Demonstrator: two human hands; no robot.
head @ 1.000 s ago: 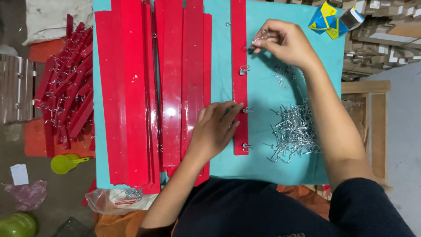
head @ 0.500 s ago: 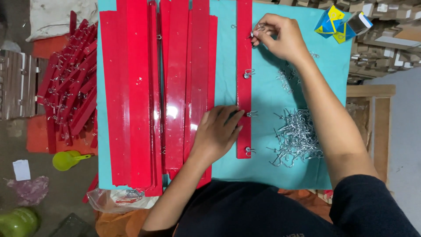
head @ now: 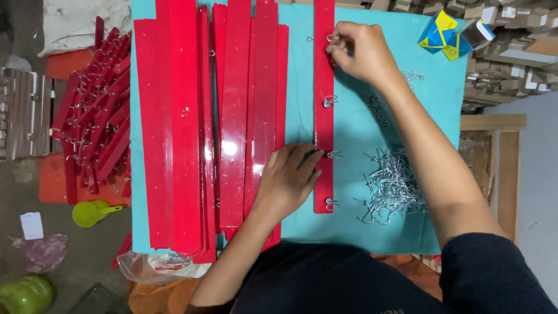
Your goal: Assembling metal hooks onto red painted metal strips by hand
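A single red strip (head: 324,104) lies lengthwise on the teal worktop (head: 354,232), apart from the stack of red strips (head: 221,128) to its left. The left hand (head: 288,180) presses flat, fingers released, on the strip's near part to steady it. The right hand (head: 363,52) pinches a small metal hook (head: 331,39) at the strip's far end. A pile of hooks (head: 392,183) waits at the right, within easy reach.
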